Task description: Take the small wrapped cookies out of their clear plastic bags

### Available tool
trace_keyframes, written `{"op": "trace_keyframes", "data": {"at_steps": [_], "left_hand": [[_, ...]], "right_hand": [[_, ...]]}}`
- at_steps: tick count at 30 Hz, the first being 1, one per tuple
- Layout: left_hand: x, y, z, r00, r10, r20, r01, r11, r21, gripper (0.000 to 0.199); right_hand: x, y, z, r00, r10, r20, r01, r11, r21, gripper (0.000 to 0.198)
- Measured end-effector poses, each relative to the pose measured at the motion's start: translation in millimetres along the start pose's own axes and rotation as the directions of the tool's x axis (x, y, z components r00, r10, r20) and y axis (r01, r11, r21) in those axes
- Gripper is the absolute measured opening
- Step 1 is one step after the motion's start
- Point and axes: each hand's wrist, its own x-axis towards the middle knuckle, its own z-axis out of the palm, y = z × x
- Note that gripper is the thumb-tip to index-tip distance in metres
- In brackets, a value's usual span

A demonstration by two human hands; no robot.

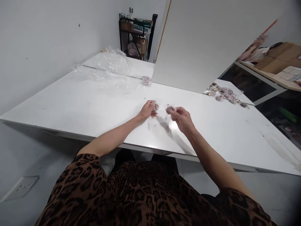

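Observation:
Over the middle of the white table [122, 116], my left hand [148, 109] is closed around a small clear-wrapped packet [155, 107] with dark contents. A short gap to the right, my right hand [182, 117] pinches a second small clear packet [169, 109] with something brownish inside. Both hands are just above the tabletop, and the packets do not touch each other. What exactly lies inside the wrappers is too small to make out.
Crumpled clear plastic bags [113, 62] spread over the table's back left. One pinkish wrapped packet [146, 80] sits by the tall white panel [188, 40]. Several similar packets [225, 94] are heaped at the back right. Beyond stand a dark cart [131, 29] and cardboard boxes [279, 56].

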Motion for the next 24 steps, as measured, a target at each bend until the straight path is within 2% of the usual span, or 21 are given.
{"op": "trace_keyframes", "data": {"at_steps": [4, 8, 11, 14, 17, 20, 24], "left_hand": [[-5, 1, 1, 0.993, -0.039, 0.112, 0.055, 0.987, -0.148, 0.021], [-10, -3, 0, 0.981, 0.001, 0.195, 0.054, 0.959, -0.279, 0.027], [-12, -7, 0, 0.953, 0.009, 0.304, 0.077, 0.961, -0.267, 0.041], [-16, -7, 0, 0.913, -0.006, 0.409, 0.097, 0.975, -0.202, 0.054], [-21, -3, 1, 0.89, -0.058, 0.452, 0.109, 0.99, -0.088, 0.067], [-23, -1, 0, 0.905, -0.118, 0.408, 0.115, 0.993, 0.03, 0.08], [-20, 1, -1, 0.943, -0.098, 0.319, 0.07, 0.993, 0.1, 0.074]], "right_hand": [[21, 12, 33, 0.994, -0.002, -0.108, 0.005, 0.999, 0.031, 0.059], [22, 26, 50, 0.997, 0.042, -0.064, -0.037, 0.996, 0.085, 0.066], [12, 29, 56, 1.0, 0.025, -0.016, -0.023, 0.993, 0.118, 0.067], [2, 27, 54, 0.998, 0.037, -0.057, -0.029, 0.989, 0.142, 0.069], [-5, 23, 43, 0.988, 0.079, -0.13, -0.055, 0.983, 0.178, 0.072], [-13, 19, 16, 0.975, 0.123, -0.185, -0.085, 0.976, 0.199, 0.077], [-17, 20, -41, 0.955, 0.234, -0.183, -0.218, 0.97, 0.105, 0.055]]}}
